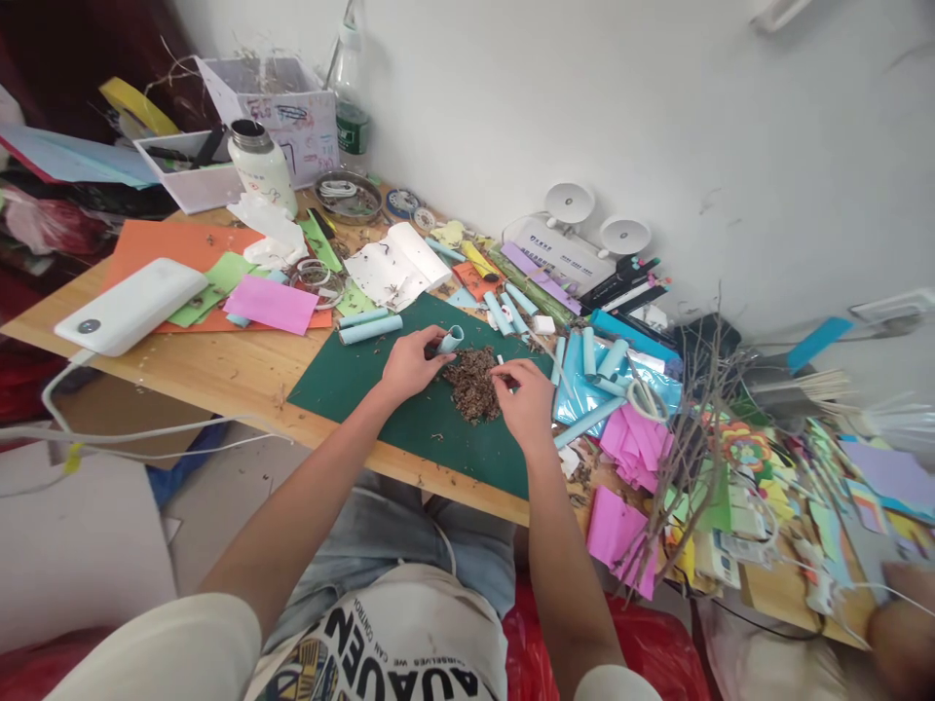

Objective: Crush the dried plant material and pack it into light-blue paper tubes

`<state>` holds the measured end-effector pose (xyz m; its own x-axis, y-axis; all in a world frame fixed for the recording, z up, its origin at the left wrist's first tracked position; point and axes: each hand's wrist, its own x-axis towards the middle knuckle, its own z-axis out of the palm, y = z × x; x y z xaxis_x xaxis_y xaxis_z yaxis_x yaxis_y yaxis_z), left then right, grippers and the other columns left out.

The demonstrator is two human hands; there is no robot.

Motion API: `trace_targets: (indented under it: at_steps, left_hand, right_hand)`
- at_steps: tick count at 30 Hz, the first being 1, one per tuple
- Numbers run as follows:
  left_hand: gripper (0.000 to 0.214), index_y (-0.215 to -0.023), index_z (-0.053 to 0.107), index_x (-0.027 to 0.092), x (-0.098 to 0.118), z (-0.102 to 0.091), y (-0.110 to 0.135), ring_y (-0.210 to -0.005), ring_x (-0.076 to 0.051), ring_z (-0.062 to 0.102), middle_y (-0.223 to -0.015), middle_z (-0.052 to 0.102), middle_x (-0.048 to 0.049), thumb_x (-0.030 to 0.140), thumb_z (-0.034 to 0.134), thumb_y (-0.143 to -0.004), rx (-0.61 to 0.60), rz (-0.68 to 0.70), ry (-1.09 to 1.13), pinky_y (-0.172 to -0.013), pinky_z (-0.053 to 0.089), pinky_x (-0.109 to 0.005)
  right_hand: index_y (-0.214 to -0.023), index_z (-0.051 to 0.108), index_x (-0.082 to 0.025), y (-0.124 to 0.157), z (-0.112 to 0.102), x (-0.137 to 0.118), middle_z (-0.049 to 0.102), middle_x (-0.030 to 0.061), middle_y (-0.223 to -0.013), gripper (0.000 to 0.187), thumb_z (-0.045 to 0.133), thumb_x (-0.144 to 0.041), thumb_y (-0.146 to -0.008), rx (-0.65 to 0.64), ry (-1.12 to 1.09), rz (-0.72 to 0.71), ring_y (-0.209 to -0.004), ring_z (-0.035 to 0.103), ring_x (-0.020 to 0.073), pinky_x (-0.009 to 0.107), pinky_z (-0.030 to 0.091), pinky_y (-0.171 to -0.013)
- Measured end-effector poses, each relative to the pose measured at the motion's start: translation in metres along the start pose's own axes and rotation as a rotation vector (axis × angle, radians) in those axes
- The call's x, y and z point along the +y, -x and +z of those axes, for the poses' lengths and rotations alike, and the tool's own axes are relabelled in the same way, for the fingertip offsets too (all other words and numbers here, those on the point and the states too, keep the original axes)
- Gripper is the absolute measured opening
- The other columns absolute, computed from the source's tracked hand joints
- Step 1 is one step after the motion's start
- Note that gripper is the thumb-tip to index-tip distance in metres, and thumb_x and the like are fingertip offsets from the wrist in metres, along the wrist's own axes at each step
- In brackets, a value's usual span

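My left hand [415,364] is closed around a short light blue paper tube [451,339], whose open end faces up. Just right of it, a heap of brown crumbly dried plant bits [473,387] lies on the dark green cutting mat [409,414]. At the heap's right edge is my right hand [524,401], fingers curled together in a pinch; a small white tip shows by the fingers, but what they hold is unclear. Two more blue paper tubes [371,329] lie on the mat's upper left, and others [500,313] rest beyond the heap.
A white power bank [131,306] and pink paper [272,304] lie to the left. Behind stand a white bottle [261,170] and a white router [559,251]. Dry twigs [691,448], pink paper bundles [635,446] and more blue tubes [588,352] crowd the right side.
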<state>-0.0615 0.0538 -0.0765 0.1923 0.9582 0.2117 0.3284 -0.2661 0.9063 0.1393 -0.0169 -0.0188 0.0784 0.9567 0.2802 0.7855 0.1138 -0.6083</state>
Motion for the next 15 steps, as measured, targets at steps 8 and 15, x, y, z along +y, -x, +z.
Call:
trace_targets:
  at_steps: [8,15]
  left_hand:
    - [0.023,-0.101,0.067,0.022,0.001,0.0,0.0,-0.085,-0.021,0.067,-0.091,0.073,-0.0021,0.033,0.07,-0.081,-0.01,-0.001,-0.001,-0.078,0.057,-0.033]
    - [0.022,-0.1,0.067,0.022,0.003,-0.002,0.001,-0.083,-0.02,0.067,-0.091,0.073,-0.0021,0.033,0.07,-0.081,-0.02,-0.017,-0.002,-0.075,0.057,-0.032]
  right_hand:
    - [-0.092,0.076,-0.02,0.001,0.004,0.007,0.074,0.0072,-0.094,0.021,0.057,-0.024,-0.084,-0.042,-0.068,0.053,-0.081,0.068,0.0208,0.036,0.055,-0.078]
    - [-0.094,0.072,-0.02,0.002,0.01,0.004,0.074,0.0055,-0.083,0.021,0.066,-0.036,-0.083,0.086,-0.199,0.196,-0.072,0.066,0.0203,0.034,0.054,-0.07]
